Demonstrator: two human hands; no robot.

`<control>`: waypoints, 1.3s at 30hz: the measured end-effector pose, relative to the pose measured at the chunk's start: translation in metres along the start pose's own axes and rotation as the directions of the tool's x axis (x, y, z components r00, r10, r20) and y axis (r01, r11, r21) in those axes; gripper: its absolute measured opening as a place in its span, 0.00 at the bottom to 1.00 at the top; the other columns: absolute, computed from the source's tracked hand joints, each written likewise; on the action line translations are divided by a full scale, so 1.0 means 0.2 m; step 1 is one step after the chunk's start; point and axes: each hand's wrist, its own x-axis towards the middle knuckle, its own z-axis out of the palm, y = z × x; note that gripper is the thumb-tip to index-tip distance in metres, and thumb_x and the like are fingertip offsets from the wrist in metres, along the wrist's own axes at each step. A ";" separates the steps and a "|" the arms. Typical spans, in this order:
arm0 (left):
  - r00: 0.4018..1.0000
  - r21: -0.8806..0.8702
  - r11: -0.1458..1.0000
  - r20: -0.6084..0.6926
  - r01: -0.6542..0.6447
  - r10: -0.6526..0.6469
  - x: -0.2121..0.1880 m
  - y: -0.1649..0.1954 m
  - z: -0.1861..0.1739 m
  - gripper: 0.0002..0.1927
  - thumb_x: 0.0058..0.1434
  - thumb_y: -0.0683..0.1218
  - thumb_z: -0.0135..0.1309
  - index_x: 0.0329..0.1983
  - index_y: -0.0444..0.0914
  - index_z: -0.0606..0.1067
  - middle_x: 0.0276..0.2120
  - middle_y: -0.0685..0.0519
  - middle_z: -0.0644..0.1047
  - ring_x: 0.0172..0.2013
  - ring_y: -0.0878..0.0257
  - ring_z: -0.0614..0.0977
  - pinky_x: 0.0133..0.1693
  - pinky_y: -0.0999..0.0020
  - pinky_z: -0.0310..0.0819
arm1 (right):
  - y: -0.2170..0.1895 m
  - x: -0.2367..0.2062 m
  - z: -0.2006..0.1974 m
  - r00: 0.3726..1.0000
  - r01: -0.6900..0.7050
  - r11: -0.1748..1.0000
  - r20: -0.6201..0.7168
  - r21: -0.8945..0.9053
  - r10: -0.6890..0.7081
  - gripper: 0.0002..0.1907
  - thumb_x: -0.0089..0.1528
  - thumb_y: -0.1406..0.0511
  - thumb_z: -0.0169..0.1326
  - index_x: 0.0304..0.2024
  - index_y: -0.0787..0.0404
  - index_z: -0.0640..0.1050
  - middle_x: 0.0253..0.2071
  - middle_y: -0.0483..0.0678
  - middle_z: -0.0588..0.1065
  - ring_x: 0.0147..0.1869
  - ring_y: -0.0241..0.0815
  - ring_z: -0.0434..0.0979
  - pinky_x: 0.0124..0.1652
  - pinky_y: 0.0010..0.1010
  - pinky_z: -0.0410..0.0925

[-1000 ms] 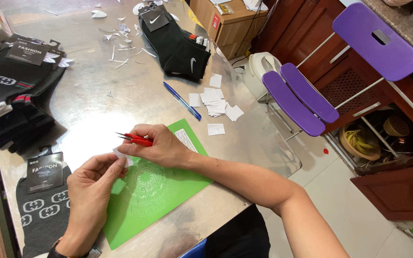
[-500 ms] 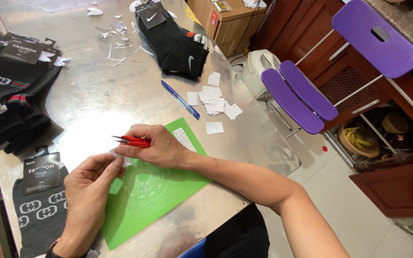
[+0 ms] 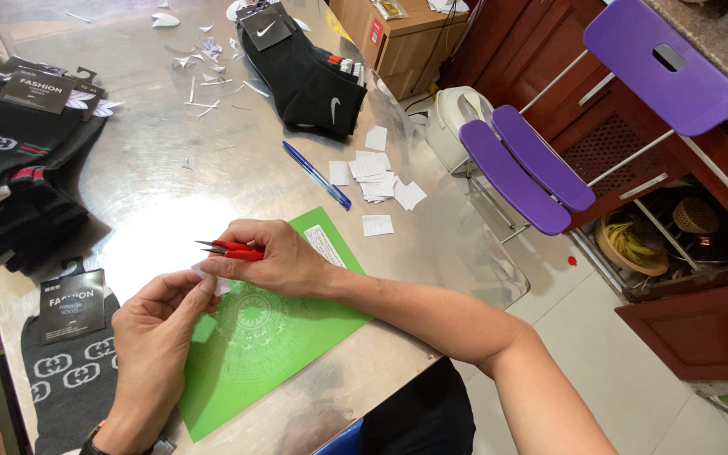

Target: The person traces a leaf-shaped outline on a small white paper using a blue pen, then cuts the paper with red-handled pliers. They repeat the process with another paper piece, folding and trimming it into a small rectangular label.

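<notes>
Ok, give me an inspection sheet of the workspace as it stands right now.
Surface: shiny metal table, glare in the middle.
Job's things: small white paper slip pinched between both hands; red-handled thread snips in the right hand; green cutting mat under the hands.
Clutter: black sock pairs at top, left and bottom left; blue pen; white paper slips; paper offcuts.
Grippers: left hand holds the slip; right hand grips the snips.
Cables: nothing seen.
Surroundings: purple folding chair, cardboard box, wooden cabinets, tiled floor.
</notes>
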 end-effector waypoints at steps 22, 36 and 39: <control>1.000 -0.019 1.000 0.004 -0.011 0.011 0.00 -0.03 -0.01 0.10 0.66 0.40 0.57 0.47 0.29 0.80 0.35 0.49 0.82 0.35 0.67 0.81 0.40 0.75 0.75 | -0.01 0.00 -0.01 0.999 -0.040 0.999 -0.013 0.021 0.040 0.14 0.66 0.55 0.59 0.41 0.59 0.81 0.29 0.39 0.75 0.32 0.29 0.70 0.32 0.24 0.64; 1.000 0.007 1.000 0.017 0.006 -0.006 -0.01 0.01 0.00 0.11 0.63 0.40 0.59 0.46 0.30 0.80 0.34 0.50 0.82 0.34 0.68 0.81 0.38 0.76 0.76 | -0.01 0.00 -0.01 0.999 -0.052 0.990 -0.005 0.129 0.053 0.13 0.67 0.56 0.57 0.43 0.58 0.81 0.33 0.39 0.79 0.36 0.29 0.76 0.38 0.23 0.70; 1.000 0.011 1.000 0.028 0.003 -0.003 -0.01 0.01 0.00 0.10 0.63 0.40 0.59 0.46 0.30 0.80 0.34 0.50 0.82 0.34 0.68 0.81 0.38 0.76 0.76 | -0.01 0.00 -0.02 0.997 -0.070 0.989 -0.008 0.127 0.071 0.13 0.67 0.56 0.58 0.42 0.59 0.81 0.32 0.39 0.78 0.35 0.28 0.75 0.37 0.23 0.69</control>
